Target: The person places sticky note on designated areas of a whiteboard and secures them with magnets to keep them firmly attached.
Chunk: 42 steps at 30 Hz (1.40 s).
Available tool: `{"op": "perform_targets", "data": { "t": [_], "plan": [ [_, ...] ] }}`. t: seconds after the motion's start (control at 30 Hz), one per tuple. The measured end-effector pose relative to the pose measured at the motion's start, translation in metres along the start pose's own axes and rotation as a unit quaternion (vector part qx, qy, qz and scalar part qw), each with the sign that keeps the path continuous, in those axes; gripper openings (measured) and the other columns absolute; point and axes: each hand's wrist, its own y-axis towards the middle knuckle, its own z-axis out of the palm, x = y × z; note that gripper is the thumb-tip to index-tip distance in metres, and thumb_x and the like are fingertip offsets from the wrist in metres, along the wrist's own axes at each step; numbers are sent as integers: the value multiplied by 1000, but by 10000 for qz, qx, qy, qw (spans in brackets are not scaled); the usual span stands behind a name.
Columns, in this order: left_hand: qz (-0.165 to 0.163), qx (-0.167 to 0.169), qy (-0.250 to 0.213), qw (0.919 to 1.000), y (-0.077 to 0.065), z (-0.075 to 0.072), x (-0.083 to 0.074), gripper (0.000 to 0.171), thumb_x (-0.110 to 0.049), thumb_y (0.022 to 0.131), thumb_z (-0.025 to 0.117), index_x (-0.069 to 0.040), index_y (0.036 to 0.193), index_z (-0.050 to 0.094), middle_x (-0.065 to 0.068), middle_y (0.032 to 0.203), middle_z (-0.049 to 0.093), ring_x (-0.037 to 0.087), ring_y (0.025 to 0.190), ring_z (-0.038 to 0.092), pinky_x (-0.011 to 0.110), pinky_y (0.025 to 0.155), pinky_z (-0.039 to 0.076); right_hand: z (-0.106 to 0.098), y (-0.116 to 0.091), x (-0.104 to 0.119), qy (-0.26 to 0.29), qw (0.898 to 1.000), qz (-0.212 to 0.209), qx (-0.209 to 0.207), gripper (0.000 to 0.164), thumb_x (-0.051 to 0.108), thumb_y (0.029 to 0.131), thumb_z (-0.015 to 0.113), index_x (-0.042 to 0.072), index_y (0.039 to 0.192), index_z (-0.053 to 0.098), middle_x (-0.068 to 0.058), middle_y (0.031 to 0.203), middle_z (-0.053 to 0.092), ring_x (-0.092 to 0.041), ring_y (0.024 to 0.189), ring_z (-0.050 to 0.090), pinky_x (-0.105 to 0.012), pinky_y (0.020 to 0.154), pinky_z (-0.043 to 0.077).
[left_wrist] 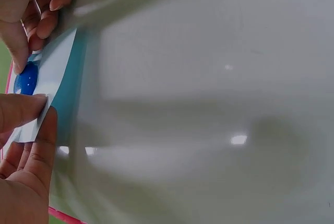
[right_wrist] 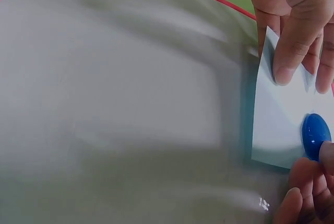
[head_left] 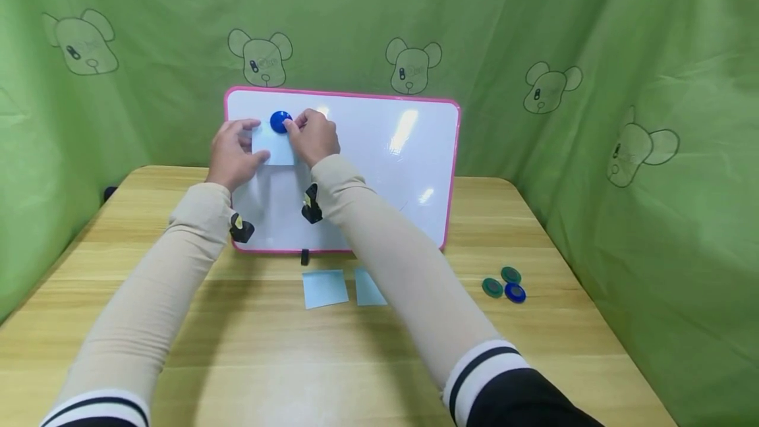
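Note:
My left hand [head_left: 232, 155] pinches the left edge of a light blue sticky note [head_left: 274, 151], which lies against the upper left of a pink-framed whiteboard [head_left: 385, 180]. The thumb is in front of the paper and fingers reach behind it, as the left wrist view shows. At the note's upper edge sits a round blue magnet [head_left: 279, 122]. My right hand [head_left: 315, 138] pinches this magnet by its right side. In the right wrist view the note's lower edge [right_wrist: 271, 162] stands a little off the board.
Two more light blue notes, one at the left [head_left: 325, 289] and one at the right [head_left: 369, 287] partly behind my right forearm, lie before the board. Two green magnets [head_left: 492, 287] and a blue one [head_left: 515, 292] lie on the wooden table [head_left: 284, 374]. A green curtain [head_left: 344, 12] surrounds it.

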Motion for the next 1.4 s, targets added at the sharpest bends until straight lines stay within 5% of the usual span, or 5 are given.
{"op": "perform_targets", "data": {
  "t": [0.9, 1.4],
  "plan": [
    [44, 27, -260, 9996, -6, -1, -2, 57, -14, 85, 71, -7, 138, 49, 16, 136, 44, 34, 116, 51, 46, 92, 49, -4, -7, -14, -25, 9991, -215, 356, 22, 38, 96, 58, 17, 89, 60, 1, 82, 62, -14, 76, 57, -26, 65, 47],
    [138, 45, -278, 9995, -12, -1, 0, 58, -22, 87, 69, -6, 138, 48, 19, 135, 44, 38, 116, 52, 49, 92, 49, -15, -13, -34, 94, 9993, -359, 95, 21, 34, 93, 62, 14, 89, 63, 0, 82, 62, -14, 75, 57, -26, 63, 46]
  ]
}}
